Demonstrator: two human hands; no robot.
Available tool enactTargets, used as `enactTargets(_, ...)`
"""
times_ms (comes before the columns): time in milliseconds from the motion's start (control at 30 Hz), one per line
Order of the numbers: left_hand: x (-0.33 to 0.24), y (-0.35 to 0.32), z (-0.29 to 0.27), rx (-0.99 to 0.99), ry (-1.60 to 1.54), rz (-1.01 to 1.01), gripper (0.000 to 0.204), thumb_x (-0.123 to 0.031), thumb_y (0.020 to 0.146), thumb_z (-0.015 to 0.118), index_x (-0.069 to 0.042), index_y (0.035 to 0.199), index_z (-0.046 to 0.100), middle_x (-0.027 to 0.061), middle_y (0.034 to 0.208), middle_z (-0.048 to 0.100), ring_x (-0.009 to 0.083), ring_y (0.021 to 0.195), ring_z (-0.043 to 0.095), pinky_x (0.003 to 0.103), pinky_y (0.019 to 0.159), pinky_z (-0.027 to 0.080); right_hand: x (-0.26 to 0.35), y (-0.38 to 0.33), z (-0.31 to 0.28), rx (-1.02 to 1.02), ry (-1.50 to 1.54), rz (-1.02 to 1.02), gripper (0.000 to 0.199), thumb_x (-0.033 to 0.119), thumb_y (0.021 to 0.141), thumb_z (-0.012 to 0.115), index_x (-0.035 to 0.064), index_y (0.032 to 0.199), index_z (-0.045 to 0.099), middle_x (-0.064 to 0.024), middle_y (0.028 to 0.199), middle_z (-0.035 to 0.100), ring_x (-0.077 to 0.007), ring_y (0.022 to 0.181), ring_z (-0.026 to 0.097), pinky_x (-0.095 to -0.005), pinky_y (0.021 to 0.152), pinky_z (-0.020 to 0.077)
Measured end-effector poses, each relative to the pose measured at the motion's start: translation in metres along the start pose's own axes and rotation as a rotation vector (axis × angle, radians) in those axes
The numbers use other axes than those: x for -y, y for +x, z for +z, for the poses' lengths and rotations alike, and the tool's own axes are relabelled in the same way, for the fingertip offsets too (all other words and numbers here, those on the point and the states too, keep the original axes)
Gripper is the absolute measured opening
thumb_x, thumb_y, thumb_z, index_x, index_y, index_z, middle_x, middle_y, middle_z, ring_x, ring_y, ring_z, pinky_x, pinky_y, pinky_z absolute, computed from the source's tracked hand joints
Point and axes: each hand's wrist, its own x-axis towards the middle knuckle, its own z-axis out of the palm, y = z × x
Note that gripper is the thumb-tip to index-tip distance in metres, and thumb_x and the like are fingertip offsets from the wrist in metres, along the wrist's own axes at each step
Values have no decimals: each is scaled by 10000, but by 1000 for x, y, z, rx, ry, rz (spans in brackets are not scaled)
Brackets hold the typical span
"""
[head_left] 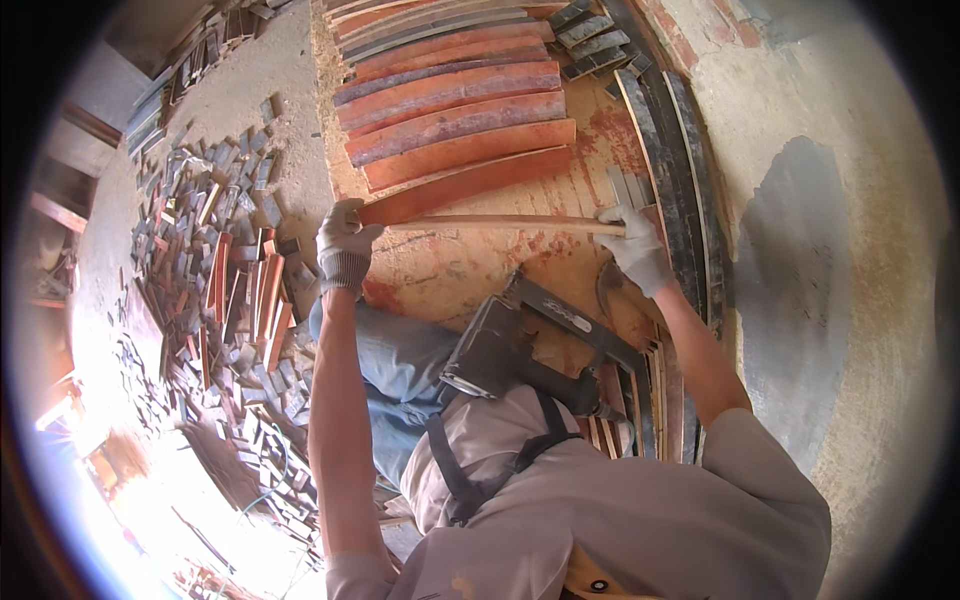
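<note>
Both my hands wear pale work gloves and hold a thin wooden strip point(500, 222) level across the work board, edge toward me. My left hand point(345, 238) is closed round its left end, with fingers beside the tip of a red-painted board point(465, 187); I cannot tell whether it grips that too. At the strip's right end my right hand point(637, 245) pinches it. Beyond lie several red and grey-stained boards point(450, 105) in a row. A black nail gun point(510, 345) rests by my lap, below the strip.
Many small dark wood offcuts point(225, 190) cover the floor at left, with longer red offcuts point(268, 290) among them. Long dark-edged planks point(690, 150) run along the board's right side by the wall. Dark short blocks point(595, 45) lie at the far right. Thin strips point(660, 390) stand near the nail gun.
</note>
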Motion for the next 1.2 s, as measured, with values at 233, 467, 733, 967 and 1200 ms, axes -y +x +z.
enactTargets(233, 17, -48, 0, -67, 112, 86, 328, 13, 727, 833, -109, 1026, 771, 24, 931, 695, 146, 788, 641, 293, 732, 528, 12, -19, -46, -97, 792, 236, 194, 93, 1022, 669, -18, 1180, 656, -65, 1011, 722, -159, 787, 725, -299, 740, 618)
enactTargets(467, 31, -89, -15, -42, -169, -234, 279, -30, 817, 769, -99, 1087, 793, 49, 911, 754, 127, 773, 685, 284, 742, 546, -7, -14, -51, -281, 761, 494, 287, 279, 1042, 657, 12, 1146, 676, -95, 992, 752, -173, 731, 721, -295, 605, 612)
enactTargets(733, 17, -93, -12, -127, -185, -246, 328, -16, 838, 756, -57, 1163, 771, 100, 1040, 789, 162, 885, 728, 294, 829, 575, -23, -5, -9, -189, 958, 584, 221, 258, 1049, 649, 69, 1160, 674, -70, 967, 733, -191, 729, 693, -330, 554, 560)
enactTargets(967, -5, -99, -11, -320, -677, -298, 411, 74, 820, 749, 6, 1225, 725, 100, 1081, 762, 142, 946, 704, 281, 827, 579, -21, -19, -2, -132, 1021, 610, 208, 251, 1033, 673, 57, 1108, 682, -81, 953, 734, -204, 717, 694, -333, 570, 569)
enactTargets(1200, -7, -100, -21, -208, -700, -311, 530, 112, 799, 722, -4, 1315, 687, 90, 1140, 734, 147, 928, 695, 291, 823, 595, -7, -28, 10, -179, 983, 608, 236, 272, 1041, 658, 58, 1137, 680, -69, 982, 731, -196, 806, 706, -343, 607, 594)
